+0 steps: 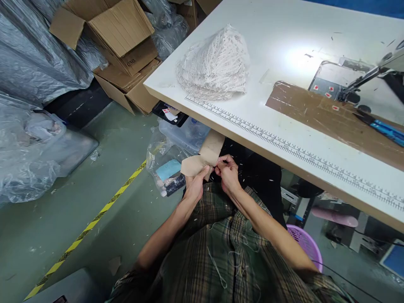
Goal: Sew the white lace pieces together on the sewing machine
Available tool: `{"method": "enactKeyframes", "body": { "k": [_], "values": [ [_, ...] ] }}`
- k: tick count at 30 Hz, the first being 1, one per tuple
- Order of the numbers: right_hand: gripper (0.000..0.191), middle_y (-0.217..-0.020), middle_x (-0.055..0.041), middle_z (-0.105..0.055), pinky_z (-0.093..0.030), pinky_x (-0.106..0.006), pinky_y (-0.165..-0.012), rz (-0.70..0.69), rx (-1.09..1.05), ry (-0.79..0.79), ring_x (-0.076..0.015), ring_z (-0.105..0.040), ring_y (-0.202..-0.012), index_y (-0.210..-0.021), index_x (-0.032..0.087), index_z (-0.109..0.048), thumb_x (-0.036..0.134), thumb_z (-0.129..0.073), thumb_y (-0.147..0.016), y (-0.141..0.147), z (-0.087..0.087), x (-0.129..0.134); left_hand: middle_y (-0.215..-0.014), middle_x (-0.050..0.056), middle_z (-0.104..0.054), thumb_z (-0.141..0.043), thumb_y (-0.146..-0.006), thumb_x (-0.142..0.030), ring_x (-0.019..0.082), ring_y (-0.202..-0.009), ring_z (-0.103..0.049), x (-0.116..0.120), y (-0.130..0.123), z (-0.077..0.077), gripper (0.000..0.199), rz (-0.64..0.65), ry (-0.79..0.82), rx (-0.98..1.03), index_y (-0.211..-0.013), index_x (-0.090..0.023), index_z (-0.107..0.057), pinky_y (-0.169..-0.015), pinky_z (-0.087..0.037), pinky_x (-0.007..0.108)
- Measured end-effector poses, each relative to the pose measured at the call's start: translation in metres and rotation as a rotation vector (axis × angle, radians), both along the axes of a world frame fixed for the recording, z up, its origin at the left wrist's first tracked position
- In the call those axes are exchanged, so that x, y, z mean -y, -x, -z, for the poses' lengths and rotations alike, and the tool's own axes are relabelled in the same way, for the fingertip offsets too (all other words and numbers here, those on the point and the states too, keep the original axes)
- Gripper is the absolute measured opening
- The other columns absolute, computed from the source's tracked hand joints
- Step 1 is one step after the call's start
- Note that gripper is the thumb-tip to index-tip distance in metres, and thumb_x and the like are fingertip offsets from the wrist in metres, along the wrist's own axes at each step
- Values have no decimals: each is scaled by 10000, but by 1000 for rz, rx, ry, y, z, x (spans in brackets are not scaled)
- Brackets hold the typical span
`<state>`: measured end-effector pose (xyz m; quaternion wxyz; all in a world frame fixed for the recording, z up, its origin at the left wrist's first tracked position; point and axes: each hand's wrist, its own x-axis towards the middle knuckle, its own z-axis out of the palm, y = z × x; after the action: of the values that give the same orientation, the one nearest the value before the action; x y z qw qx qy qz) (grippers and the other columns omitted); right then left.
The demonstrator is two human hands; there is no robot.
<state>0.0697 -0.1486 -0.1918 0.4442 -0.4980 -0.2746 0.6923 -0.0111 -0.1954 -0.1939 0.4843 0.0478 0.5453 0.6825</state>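
Over my lap, just below the table edge, a folded tan piece [192, 166], like card or stiff cloth, is between my hands. My left hand [196, 184] is closed on its lower edge, thumb on top. My right hand [228, 171] pinches at the piece's right side with bent fingertips; what exactly lies between them is too small to make out. One flap of the piece reaches up toward the table's underside. Small pale scraps are scattered on my dark clothing around the hands.
A white table [202, 110] with a printed ruler carries a pile of white lace [217, 63] and a sewing machine [356, 86]. Blue-handled snips [386, 131] lie on brown board at right. Cardboard boxes [123, 33], a plastic bag [151, 158] and a purple basket [307, 244] stand below.
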Motion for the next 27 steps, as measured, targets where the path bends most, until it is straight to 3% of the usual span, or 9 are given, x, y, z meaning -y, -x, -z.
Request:
{"method": "enactKeyframes", "body": {
  "k": [3, 6, 10, 12, 15, 18, 20, 24, 27],
  "values": [
    [240, -534, 78, -444, -218, -204, -393, -61, 34, 22, -56, -260, -404, -679, 231, -415, 357, -615, -638, -4, 5, -3, -894, 15, -756, -859, -547, -83, 191, -825, -711, -3, -1, 4, 391, -15, 3, 2, -892, -199, -716, -839, -553, 321],
    [234, -521, 73, -429, -197, -217, -377, -222, 81, 57, -54, -200, -384, -668, 231, -402, 382, -580, -688, -17, 8, 4, -831, 28, -751, -832, -605, -91, 195, -781, -718, -7, 7, 10, 294, -50, 20, 24, -855, -181, -705, -825, -572, 340],
    [240, -490, 36, -492, -260, -235, -380, -592, 170, 75, -89, -352, -383, -622, 214, -524, 355, -716, -652, -57, 3, 32, -776, 32, -736, -786, -677, -88, 194, -816, -726, -12, 30, 19, 203, -125, 54, 50, -840, -151, -684, -874, -569, 352],
    [220, -488, 19, -509, -309, -248, -407, -714, 247, 58, -128, -447, -425, -618, 208, -588, 298, -788, -612, -84, 2, 38, -770, 48, -735, -768, -708, -93, 205, -847, -727, -12, 39, 20, 158, -131, 63, 60, -833, -140, -684, -897, -561, 365],
    [168, -623, -41, -581, -384, -274, -494, -607, 574, -44, -180, -556, -568, -675, 206, -633, 330, -720, -746, -114, 0, 27, -793, 84, -740, -739, -749, -109, 232, -868, -726, -12, 41, 15, 99, -87, 70, 87, -837, -127, -698, -898, -558, 399],
    [174, -919, -109, -667, -486, -346, -714, -510, 899, -328, -247, -637, -843, -836, 191, -700, 344, -619, -853, -116, -14, 12, -818, 95, -744, -683, -806, -127, 234, -866, -724, -11, 34, 6, 33, -35, 81, 122, -823, -133, -710, -896, -554, 396],
    [222, -1012, -90, -684, -496, -360, -823, -701, 703, -487, -234, -640, -933, -953, 199, -722, 349, -564, -909, -105, -30, 11, -831, 88, -746, -656, -829, -135, 213, -861, -722, -11, 30, 4, 62, -17, 92, 141, -802, -138, -712, -905, -547, 364],
    [238, -1162, -64, -664, -488, -325, -910, -1196, -14, -613, -178, -620, -1037, -1130, 218, -700, 269, -601, -919, -83, -69, 21, -854, 63, -750, -680, -814, -155, 178, -850, -716, -9, 31, 9, 65, -10, 102, 153, -873, -149, -705, -910, -541, 329],
    [316, -1283, -89, -603, -479, -310, -934, -1366, -241, -638, -166, -584, -1118, -1213, 210, -663, 170, -619, -902, -78, -89, 28, -846, 57, -753, -708, -790, -169, 172, -826, -714, -5, 34, 14, 122, 0, 79, 134, -910, -150, -692, -895, -546, 322]
  ]
}}
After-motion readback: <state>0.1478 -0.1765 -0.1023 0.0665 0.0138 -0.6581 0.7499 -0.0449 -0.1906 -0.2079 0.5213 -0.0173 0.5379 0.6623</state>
